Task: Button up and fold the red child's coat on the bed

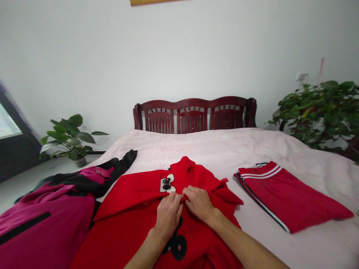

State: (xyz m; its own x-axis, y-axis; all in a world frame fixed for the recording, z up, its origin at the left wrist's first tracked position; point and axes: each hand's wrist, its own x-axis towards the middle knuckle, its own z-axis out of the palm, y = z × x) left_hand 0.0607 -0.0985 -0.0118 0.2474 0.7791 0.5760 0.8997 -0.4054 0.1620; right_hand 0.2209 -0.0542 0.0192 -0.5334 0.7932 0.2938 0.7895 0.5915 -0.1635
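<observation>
Red coat (134,220) lies spread flat on the bed (213,149), front side up, right in front of me, collar end pointing toward the headboard. White patch with a black bow (166,184) sits near the collar; a bigger black bow shape (177,244) is lower down on the front, partly under my left wrist.

My left hand (168,215) rests palm down on the coat's chest, fingers bent, tips pinching a small ridge of red fabric just below the white patch. My right hand (199,201) is just beside it, touching it at the fingertips, also pinching the same ridge of cloth. Both grips narrow, closed on fabric. I can't tell if there's a button or fastener between the fingers, they hide it.

Left of the coat: a magenta garment (42,224) with a black stripe, touching the coat's edge, and a black-and-pink piece (103,175) bunched behind it. Right of the coat, apart from it: a folded red garment (283,198) with white and dark trim, lying flat on the pale pink bedcover.

Behind the bed: dark red wooden headboard (195,114) against the white wall. Leafy plant (70,138) on the floor at left, bushier plant (322,112) at right. Dark window frame (11,142) at far left edge.
</observation>
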